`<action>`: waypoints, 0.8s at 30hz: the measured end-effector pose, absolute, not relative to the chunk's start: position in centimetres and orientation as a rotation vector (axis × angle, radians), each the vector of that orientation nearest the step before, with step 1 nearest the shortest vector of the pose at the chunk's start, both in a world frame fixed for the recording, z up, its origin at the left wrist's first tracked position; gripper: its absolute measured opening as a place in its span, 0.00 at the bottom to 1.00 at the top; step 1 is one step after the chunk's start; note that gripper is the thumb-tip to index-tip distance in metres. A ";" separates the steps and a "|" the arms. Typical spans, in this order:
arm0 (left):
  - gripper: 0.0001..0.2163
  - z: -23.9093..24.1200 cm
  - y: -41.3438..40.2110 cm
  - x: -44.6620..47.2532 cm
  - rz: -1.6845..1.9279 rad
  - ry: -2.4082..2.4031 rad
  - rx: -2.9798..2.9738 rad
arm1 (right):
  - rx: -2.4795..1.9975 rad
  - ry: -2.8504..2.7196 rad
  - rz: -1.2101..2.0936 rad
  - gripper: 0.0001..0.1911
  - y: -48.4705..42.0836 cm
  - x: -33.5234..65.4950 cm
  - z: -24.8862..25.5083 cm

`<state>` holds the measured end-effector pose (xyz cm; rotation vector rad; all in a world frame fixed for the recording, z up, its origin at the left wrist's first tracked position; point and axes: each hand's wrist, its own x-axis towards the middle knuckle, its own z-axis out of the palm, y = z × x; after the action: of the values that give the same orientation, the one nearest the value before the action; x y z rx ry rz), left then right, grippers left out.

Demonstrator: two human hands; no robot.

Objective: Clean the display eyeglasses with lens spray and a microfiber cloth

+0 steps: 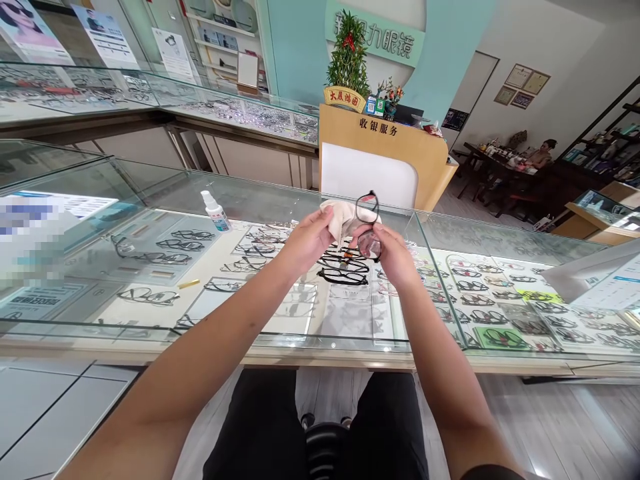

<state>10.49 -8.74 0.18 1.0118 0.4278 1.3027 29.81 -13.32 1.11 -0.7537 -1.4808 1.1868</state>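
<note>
Above the glass display counter point(280, 320), my right hand point(393, 250) grips a pair of dark-framed eyeglasses point(369, 208), held turned so that one lens sits above the other. A pale cleaning cloth point(343, 217) is pinched in my left hand point(311, 235), its far end lying behind the glasses. Whether the cloth touches a lens I cannot tell. My right fingers partly cover the lower lens. A white spray bottle point(215, 212) stands upright on the counter, left of my hands.
Rows of spectacle frames point(345, 273) lie under the glass below my hands, with more frames point(483, 300) to the right. A wooden cashier desk point(333, 127) with a plant point(349, 63) stands beyond the counter. Far right, a person point(543, 155) sits at a table.
</note>
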 end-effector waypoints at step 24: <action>0.22 0.7 -10.2 10.7 1.234 0.532 1.061 | -0.838 -1.397 0.735 0.22 -12.9 29.9 0.8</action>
<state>10.65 -10.17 0.75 1.0605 0.5322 1.2341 29.86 -12.91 0.84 -0.8378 -1.3969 0.7347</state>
